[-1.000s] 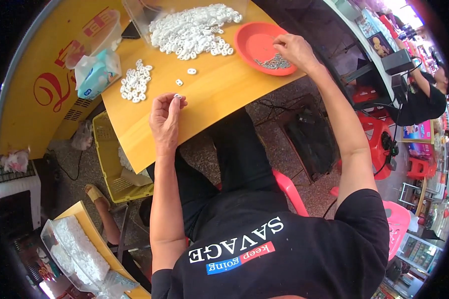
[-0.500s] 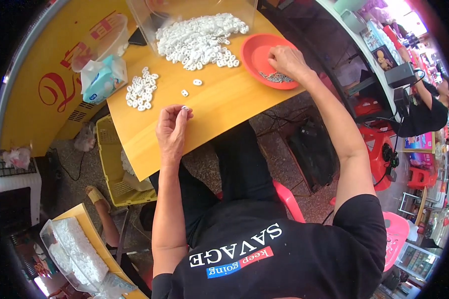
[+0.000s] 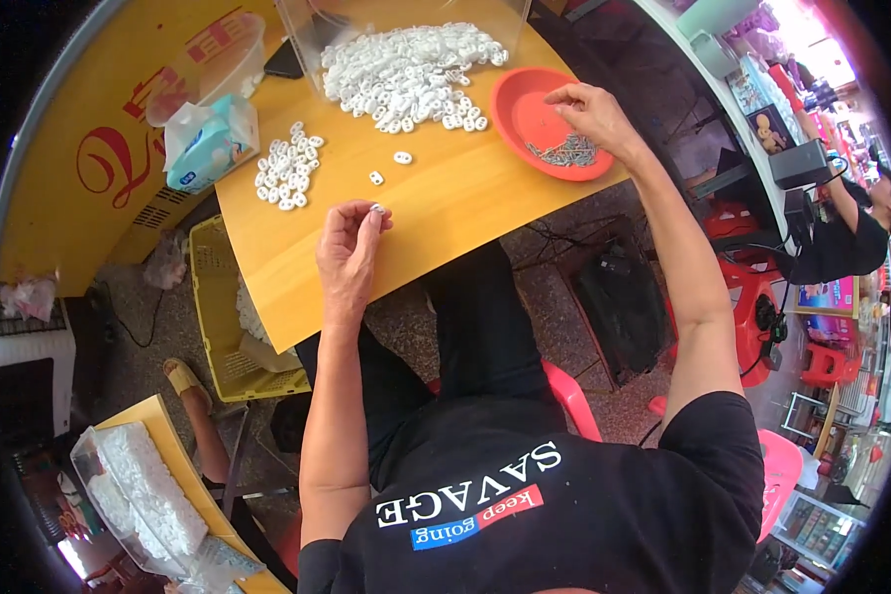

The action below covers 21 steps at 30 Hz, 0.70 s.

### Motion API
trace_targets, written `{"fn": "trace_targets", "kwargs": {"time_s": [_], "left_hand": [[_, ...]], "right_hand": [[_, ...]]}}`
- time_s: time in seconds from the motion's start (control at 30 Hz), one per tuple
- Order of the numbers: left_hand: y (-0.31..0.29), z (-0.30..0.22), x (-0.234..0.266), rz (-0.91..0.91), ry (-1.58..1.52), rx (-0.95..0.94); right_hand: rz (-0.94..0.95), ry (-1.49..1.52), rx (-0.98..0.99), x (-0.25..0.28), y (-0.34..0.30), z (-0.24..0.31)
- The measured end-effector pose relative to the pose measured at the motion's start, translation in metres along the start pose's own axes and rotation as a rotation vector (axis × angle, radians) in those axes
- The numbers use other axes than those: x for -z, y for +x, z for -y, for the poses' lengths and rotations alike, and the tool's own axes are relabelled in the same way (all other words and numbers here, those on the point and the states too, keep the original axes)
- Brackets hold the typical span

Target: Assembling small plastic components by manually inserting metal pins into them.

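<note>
Work goes on at a yellow wooden table (image 3: 436,213) seen from above the person's head. The left hand (image 3: 348,255) rests near the table's front edge, its fingers curled and its thumb and forefinger pinched shut on a small white plastic piece (image 3: 376,208) held just above the tabletop. The right hand (image 3: 594,117) reaches across to a shallow red dish (image 3: 525,109) at the table's right side; its fingers are bent downward over a little heap of small grey metal parts (image 3: 564,151) lying in the dish, fingertips drawn together, though whether they hold one of the parts cannot be told.

A large pile of white plastic pieces (image 3: 406,71) spreads over the far middle of the table, partly inside a clear plastic box (image 3: 307,30). A smaller cluster of white pieces (image 3: 287,168) lies to the left, well apart from the big pile, and two single white pieces (image 3: 402,156) lie between the cluster and the dish, just beyond the left hand. At the far left corner sits a pale blue tissue pack (image 3: 208,148), and beside it a clear plastic tub (image 3: 218,64).

Under the table's left edge stands a yellow plastic crate (image 3: 213,327) on the floor. The person wears a black shirt (image 3: 564,505) and sits on a red plastic stool (image 3: 569,396). Another person in a black top (image 3: 841,238) stands far off at the right rim.
</note>
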State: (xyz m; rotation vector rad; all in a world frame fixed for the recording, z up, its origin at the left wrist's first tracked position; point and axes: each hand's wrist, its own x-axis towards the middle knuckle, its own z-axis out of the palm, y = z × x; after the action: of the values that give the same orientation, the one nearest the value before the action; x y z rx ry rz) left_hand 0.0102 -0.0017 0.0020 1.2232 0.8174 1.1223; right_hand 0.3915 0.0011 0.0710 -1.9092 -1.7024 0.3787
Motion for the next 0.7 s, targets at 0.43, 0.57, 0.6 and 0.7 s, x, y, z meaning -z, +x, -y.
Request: {"fn": "trace_targets", "kwargs": {"time_s": [0.43,0.57,0.6,0.7], "left_hand": [[-0.001,-0.002,-0.001,-0.001,0.017,0.005],[-0.001,0.0,0.0,-0.004,0.013,0.011],[-0.001,0.0,-0.001,-0.004,0.014,0.013],[-0.001,0.001,0.001,-0.002,0.019,0.011]], "right_hand": [[0.054,-0.154,0.053,-0.013,0.0,-0.004],[0.075,-0.309,0.166,-0.02,0.002,-0.003],[0.075,-0.308,0.165,-0.02,0.003,-0.004],[0.09,-0.347,0.196,-0.021,0.005,-0.001]]}}
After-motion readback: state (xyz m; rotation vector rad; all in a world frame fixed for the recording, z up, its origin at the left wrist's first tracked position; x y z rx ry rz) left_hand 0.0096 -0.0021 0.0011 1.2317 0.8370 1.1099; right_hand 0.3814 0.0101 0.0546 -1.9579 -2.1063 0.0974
